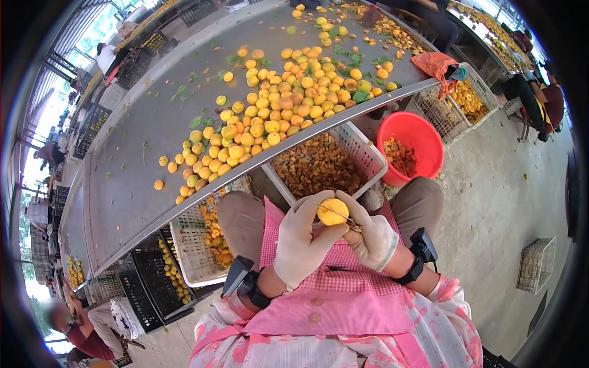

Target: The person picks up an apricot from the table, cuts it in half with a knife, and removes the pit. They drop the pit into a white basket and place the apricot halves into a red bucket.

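Both of my hands wear pale gloves and meet above my lap, over a pink checked apron. A yellow apricot (332, 211) sits in the fingers of my left hand (302, 242). My right hand (373, 238) is closed around a thin-bladed knife (341, 214), whose narrow blade lies across the apricot's face; its handle is mostly hidden by the fingers. The right fingertips also touch the top of the fruit. Just beyond my hands stands a white crate (375, 161) of brown apricot pits and scraps. A pile of whole apricots (288, 101) spreads over the metal table (132, 159).
A red bucket (429, 132) with apricot scraps stands right of the pit crate. White crates of apricot halves sit at my left (187, 245) and far right (451, 122). An orange bag (432, 64) hangs at the table edge. Other people sit around the hall.
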A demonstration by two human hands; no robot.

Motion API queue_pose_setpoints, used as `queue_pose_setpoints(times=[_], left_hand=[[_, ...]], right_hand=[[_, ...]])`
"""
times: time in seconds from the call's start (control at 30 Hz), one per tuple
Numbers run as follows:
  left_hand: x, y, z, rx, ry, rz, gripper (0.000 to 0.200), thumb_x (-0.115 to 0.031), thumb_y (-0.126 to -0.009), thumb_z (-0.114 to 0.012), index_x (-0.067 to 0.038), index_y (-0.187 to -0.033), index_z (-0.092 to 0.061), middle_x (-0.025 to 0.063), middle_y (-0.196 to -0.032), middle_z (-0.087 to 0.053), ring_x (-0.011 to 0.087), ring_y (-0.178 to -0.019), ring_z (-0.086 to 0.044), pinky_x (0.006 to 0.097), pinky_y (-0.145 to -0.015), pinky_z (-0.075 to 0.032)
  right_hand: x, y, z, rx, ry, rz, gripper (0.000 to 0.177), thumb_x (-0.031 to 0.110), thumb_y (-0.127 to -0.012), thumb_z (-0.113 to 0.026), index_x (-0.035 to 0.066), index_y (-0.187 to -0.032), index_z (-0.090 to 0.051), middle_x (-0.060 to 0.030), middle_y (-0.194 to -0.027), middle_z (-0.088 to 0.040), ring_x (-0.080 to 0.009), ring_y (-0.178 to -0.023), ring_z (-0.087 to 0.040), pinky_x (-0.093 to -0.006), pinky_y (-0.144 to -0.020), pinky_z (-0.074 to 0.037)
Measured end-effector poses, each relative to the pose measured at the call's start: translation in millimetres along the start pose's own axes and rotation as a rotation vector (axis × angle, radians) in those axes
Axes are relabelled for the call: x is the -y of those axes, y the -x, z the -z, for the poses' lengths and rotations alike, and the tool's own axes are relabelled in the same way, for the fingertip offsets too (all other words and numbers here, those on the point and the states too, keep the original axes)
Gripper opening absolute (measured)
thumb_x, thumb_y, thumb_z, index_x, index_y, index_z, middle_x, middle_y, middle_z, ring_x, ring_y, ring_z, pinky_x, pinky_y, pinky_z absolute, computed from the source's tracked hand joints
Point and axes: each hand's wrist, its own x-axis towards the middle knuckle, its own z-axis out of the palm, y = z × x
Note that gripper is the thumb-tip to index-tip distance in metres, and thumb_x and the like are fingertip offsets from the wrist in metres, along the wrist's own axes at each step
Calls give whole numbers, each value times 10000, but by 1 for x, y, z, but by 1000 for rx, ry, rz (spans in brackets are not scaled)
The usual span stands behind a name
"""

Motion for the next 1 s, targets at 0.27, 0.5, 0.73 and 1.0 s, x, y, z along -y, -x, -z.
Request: queue_pose_setpoints(times=[0.27, 0.5, 0.73, 1.0], left_hand=[[15, 5, -15, -96, 425, 157, 506, -96, -777, -756, -16, -1237, -560, 161, -1089, -624, 295, -994, -642, 330, -836, -528], [20, -2, -2, -27, -12, -77, 515, -134, -788, -747, -21, -1250, -548, 174, -1125, -605, 338, -1008, -611, 387, -868, -508], [31, 3, -13, -126, 149, 42, 508, -197, -800, -751, -3, -1217, -538, 181, -1071, -619, 350, -995, -613, 406, -831, -508], [32, 2, -14, 20, -21, 17, 472, -321, -783, -765, -13, -1081, -566, 178, -934, -628, 361, -856, -636, 427, -713, -515]], right_hand=[[1, 0, -13, -62, -5, -31, 700, 407, -954, -544, 80, -1494, -241, -211, -924, -664, -421, -762, -646, -445, -634, -545], [3, -3, -6, 77, -101, -145, 664, 405, -956, -548, 122, -1485, -263, -215, -976, -661, -430, -816, -650, -446, -669, -548], [1, -4, -15, 61, -79, -169, 669, 376, -947, -576, 107, -1479, -272, -231, -997, -656, -427, -845, -651, -444, -696, -548], [-3, -15, -15, 98, -347, -101, 675, 28, -823, -621, 113, -1436, -351, -196, -1142, -629, -376, -1030, -647, -375, -843, -536]])
